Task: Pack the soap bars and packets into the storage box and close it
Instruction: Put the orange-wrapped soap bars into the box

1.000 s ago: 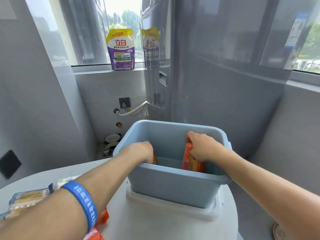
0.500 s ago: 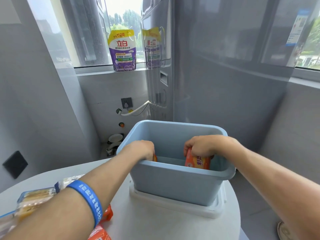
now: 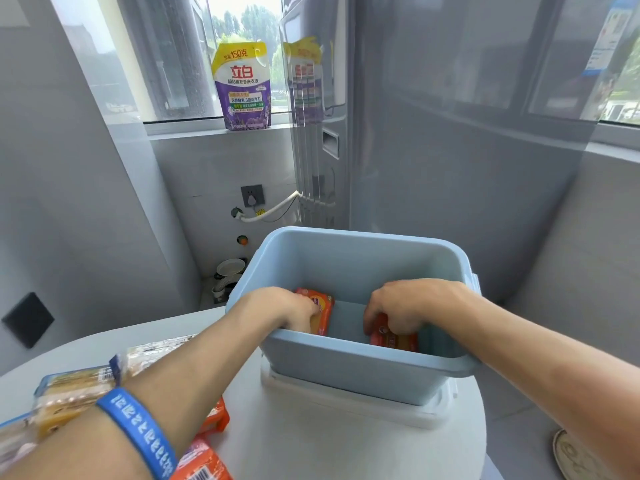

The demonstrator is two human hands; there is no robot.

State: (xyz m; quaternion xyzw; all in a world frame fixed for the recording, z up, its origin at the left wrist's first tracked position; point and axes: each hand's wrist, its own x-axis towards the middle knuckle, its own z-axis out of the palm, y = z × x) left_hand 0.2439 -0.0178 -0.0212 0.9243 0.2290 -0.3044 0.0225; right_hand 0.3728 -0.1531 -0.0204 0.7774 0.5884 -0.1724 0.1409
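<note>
A light blue storage box (image 3: 346,372) stands on its white lid (image 3: 353,407) on the round table. Both my hands reach inside it. My left hand (image 3: 280,308) grips an orange soap bar (image 3: 320,311) at the box's left side. At the right side, my right hand (image 3: 408,306) is closed on another orange soap bar (image 3: 394,341). More orange soap bars (image 3: 207,455) lie on the table under my left forearm. Several clear packets (image 3: 72,389) lie at the table's left edge.
The white round table (image 3: 311,445) ends just right of the box. A purple detergent pouch (image 3: 242,84) stands on the window sill behind. A grey cabinet (image 3: 450,133) rises behind the box. A woven object (image 3: 575,459) lies on the floor at lower right.
My right hand has sunk lower into the box with its soap bar. The left hand's soap bar now shows more above the rim. The camera has tilted slightly.
</note>
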